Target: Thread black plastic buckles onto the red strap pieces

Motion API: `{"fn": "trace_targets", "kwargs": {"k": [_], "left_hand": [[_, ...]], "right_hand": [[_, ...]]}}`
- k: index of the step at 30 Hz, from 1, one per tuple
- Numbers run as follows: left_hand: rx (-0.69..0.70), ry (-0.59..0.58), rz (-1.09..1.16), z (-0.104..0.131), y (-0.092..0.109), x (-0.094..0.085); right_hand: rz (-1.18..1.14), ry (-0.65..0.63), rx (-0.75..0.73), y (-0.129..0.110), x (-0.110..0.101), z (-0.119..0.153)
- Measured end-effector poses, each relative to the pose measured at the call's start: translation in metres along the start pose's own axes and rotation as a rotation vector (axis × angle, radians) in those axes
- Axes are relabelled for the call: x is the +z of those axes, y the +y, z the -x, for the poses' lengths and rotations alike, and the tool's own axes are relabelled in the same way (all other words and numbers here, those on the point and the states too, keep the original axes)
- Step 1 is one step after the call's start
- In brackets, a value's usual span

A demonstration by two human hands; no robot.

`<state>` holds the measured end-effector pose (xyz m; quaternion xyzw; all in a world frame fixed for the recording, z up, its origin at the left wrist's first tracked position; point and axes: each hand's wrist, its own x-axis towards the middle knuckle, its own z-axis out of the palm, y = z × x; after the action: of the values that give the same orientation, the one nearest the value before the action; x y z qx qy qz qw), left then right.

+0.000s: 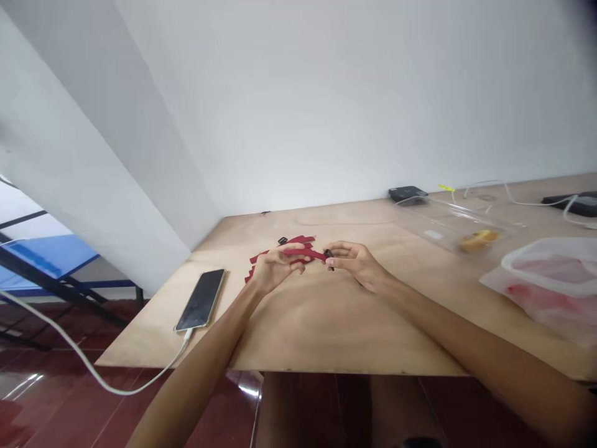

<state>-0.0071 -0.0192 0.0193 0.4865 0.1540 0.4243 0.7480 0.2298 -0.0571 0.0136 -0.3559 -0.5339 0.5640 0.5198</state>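
Between my hands, above the table, stretches a red strap (311,252). My left hand (275,267) is closed on its left part, fingers bent around the webbing. At the strap's right end, my right hand (353,260) pinches a small black buckle (329,255). How the strap runs through the buckle is too small to make out. Behind my left hand lies a heap of more red straps (302,239), partly hidden by the fingers. Another black buckle (282,240) shows at the heap's upper left edge.
A phone (201,300) with a white cable lies left of my forearm. To the right stand a clear plastic tray (433,218) with something yellow inside and a translucent tub (541,286) with red contents. A black box (408,192) sits by the wall.
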Motion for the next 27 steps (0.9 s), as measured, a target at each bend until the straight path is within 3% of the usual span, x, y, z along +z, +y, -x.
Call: {"fn": "trace_targets", "kwargs": {"k": [5, 9, 12, 16, 27], "left_hand": [[0.032, 0.028, -0.196, -0.001, -0.005, -0.002], [-0.102, -0.025, -0.351, 0.001, -0.007, 0.004], [-0.181, -0.071, -0.468, 0.003, -0.008, 0.011], [-0.181, -0.116, -0.611, 0.005, -0.01, 0.014], [-0.194, -0.117, -0.66, 0.005, -0.008, 0.014]], "right_hand": [[-0.002, -0.006, 0.022, 0.001, 0.0, -0.001], [0.106, 0.026, -0.041, 0.001, -0.001, -0.001], [0.173, -0.06, -0.077, 0.002, 0.0, 0.001], [0.235, -0.137, -0.099, 0.005, 0.002, 0.004], [0.253, -0.164, -0.1, 0.004, 0.001, 0.004]]}}
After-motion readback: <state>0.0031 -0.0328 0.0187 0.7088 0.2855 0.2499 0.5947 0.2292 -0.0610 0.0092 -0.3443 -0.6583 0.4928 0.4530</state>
